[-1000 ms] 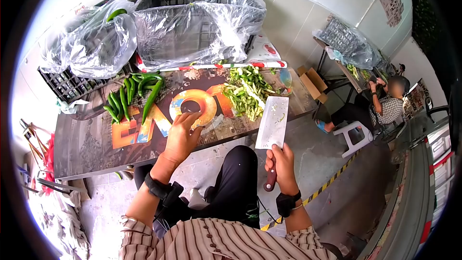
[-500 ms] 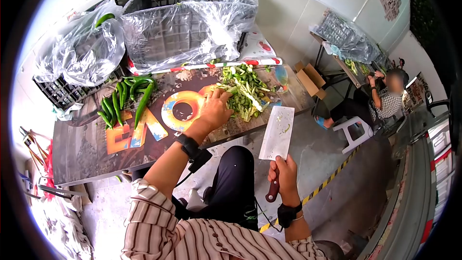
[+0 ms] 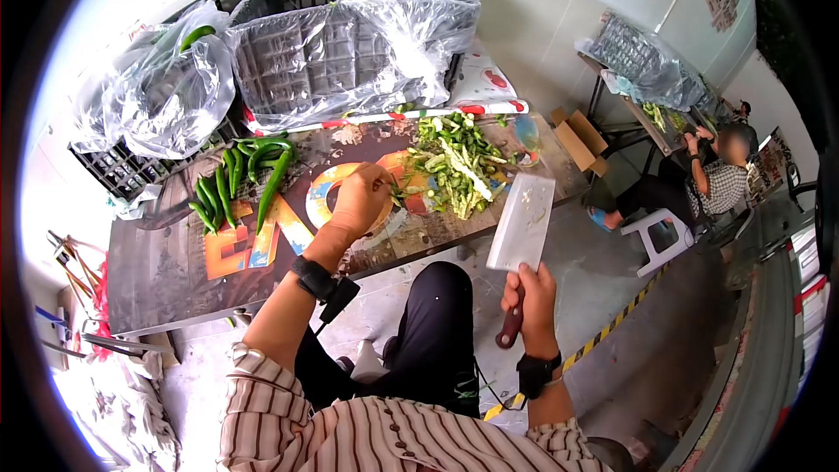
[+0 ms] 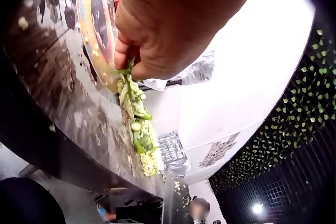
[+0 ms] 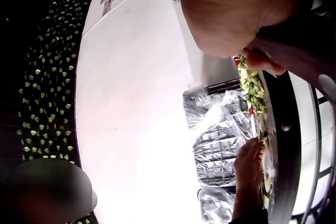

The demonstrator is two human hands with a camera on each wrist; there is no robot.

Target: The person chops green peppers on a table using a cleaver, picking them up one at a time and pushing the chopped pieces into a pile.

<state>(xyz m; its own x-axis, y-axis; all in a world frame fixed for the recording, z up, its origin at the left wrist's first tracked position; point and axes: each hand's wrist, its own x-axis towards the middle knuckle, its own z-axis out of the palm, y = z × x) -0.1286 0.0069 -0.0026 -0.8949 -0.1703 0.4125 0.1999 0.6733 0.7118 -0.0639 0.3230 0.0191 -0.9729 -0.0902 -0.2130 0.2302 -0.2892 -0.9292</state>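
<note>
My left hand (image 3: 358, 201) is over the printed tabletop, just left of a heap of chopped green peppers (image 3: 450, 162). Its thumb and fingers pinch a small green pepper piece (image 4: 126, 70), seen best in the left wrist view. In my right hand (image 3: 535, 295) is a cleaver (image 3: 524, 220), gripped by its brown wooden handle. The blade points up in front of the table's near edge, with pale bits stuck to it. Whole long green peppers (image 3: 229, 177) lie in a group to the left of my left hand.
A black crate (image 3: 341, 57) lined with clear plastic stands behind the table (image 3: 157, 284). At the back left, a plastic bag (image 3: 166, 100) sits over another crate. Off to the right are a cardboard box (image 3: 578, 142) and a seated person (image 3: 725, 166) at another table.
My left hand reached right to the edge of the chopped heap, then drew back left with a green piece pinched. The right hand keeps holding the cleaver in front of the table.
</note>
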